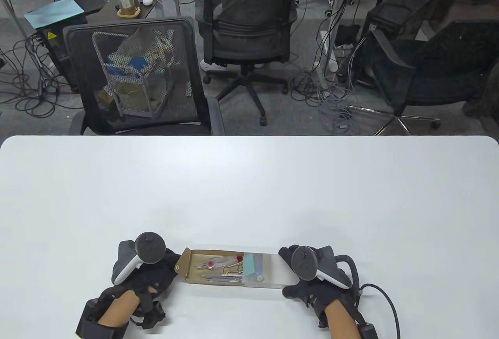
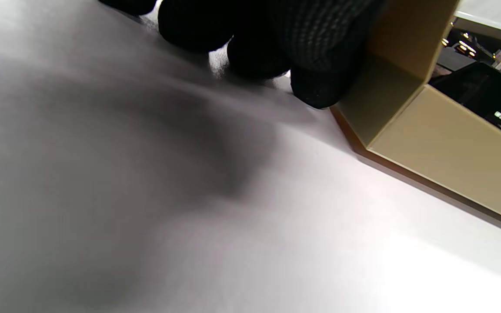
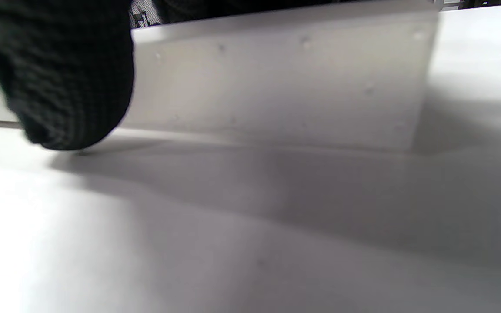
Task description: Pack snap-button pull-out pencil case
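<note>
Seen from above, a pencil case lies near the front edge of a white table (image 1: 249, 183), between two gloved hands. Its tan cardboard drawer (image 1: 191, 267) is pulled partly out to the left of a frosted plastic sleeve (image 1: 269, 272), and pens (image 1: 220, 276) and a small teal card (image 1: 250, 264) lie inside. The left hand (image 1: 146, 270) touches the drawer's outer end; the right hand (image 1: 312, 274) grips the sleeve's far end. Both trackers hide the fingers here, so how tightly they curl is hard to tell. In the left wrist view, dark fingertips (image 2: 315, 89) press on the table against the drawer's tan corner, curled rather than spread. In the right wrist view, one gloved fingertip (image 3: 65, 87) rests against the sleeve's pale side wall, touching the table. The case looks light, with thin, stiff walls that could crush or slide, so holding each end squarely and pushing the drawer straight in seems wisest.
</note>
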`<state>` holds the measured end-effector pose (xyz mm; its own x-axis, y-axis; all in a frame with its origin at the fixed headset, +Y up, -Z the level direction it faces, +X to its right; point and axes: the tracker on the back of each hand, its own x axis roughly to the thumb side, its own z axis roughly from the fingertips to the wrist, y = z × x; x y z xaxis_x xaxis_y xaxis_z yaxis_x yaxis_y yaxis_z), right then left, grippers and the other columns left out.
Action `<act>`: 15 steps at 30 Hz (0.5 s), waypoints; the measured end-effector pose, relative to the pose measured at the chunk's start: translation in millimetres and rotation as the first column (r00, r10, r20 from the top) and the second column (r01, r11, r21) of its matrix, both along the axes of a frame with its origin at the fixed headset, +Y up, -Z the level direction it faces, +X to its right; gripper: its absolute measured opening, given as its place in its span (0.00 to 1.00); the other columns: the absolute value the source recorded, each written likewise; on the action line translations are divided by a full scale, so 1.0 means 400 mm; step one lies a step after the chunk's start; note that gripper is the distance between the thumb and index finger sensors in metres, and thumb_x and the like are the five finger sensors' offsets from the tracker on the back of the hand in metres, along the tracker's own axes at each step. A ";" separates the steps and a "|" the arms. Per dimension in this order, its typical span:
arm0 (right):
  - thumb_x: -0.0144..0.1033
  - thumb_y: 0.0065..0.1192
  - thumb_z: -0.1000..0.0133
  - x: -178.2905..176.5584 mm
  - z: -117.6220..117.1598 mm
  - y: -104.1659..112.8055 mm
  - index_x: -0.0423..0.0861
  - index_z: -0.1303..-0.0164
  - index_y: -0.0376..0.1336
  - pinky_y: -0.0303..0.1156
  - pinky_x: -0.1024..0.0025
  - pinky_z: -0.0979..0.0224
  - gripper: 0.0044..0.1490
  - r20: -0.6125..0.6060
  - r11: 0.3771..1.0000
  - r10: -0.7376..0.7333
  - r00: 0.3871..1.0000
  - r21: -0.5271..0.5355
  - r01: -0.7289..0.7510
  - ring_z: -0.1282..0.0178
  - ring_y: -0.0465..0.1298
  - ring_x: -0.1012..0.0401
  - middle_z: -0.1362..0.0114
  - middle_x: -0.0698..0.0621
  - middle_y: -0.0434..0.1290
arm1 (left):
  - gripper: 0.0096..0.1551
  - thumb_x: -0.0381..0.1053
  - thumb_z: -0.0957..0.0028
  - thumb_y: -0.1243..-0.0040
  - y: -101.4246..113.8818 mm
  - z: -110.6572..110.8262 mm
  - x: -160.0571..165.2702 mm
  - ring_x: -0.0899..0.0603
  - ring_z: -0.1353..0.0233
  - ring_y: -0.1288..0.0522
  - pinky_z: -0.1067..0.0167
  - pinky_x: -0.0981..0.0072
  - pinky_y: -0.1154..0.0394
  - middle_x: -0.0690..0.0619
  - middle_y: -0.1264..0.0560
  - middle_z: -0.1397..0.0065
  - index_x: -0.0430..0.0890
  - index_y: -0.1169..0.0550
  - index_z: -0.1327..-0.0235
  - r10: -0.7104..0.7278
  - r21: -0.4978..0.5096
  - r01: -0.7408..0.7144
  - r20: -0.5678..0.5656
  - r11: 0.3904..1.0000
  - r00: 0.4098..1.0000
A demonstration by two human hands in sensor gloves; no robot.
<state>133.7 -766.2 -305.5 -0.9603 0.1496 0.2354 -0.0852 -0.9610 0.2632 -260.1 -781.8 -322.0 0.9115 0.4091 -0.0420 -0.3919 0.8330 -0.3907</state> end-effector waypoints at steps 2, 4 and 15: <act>0.63 0.75 0.63 -0.017 -0.001 -0.001 0.65 0.22 0.48 0.51 0.42 0.17 0.61 -0.007 1.000 0.001 1.000 0.004 -0.001 0.16 0.59 0.54 0.14 0.60 0.55 | 0.23 0.53 0.55 0.38 -0.001 0.000 0.009 0.50 0.37 0.28 0.27 0.51 0.37 0.66 0.24 0.37 0.69 0.18 0.45 -0.006 0.009 0.006 0.010 1.000 1.000; 0.63 0.74 0.64 -0.037 -0.002 -0.001 0.65 0.21 0.48 0.51 0.42 0.17 0.61 -0.013 1.000 0.011 1.000 0.010 -0.011 0.16 0.59 0.54 0.14 0.59 0.55 | 0.23 0.53 0.55 0.38 -0.001 -0.001 0.019 0.50 0.38 0.27 0.27 0.51 0.36 0.66 0.24 0.38 0.68 0.18 0.45 -0.018 0.020 0.018 0.017 1.000 1.000; 0.65 0.73 0.64 -0.170 -0.016 -0.006 0.66 0.22 0.48 0.51 0.43 0.16 0.60 -0.025 1.000 0.015 1.000 0.025 -0.015 0.16 0.60 0.55 0.15 0.62 0.56 | 0.23 0.53 0.55 0.39 -0.002 -0.002 0.037 0.50 0.38 0.27 0.27 0.50 0.36 0.66 0.24 0.38 0.68 0.18 0.45 -0.033 0.032 0.033 0.020 0.999 0.999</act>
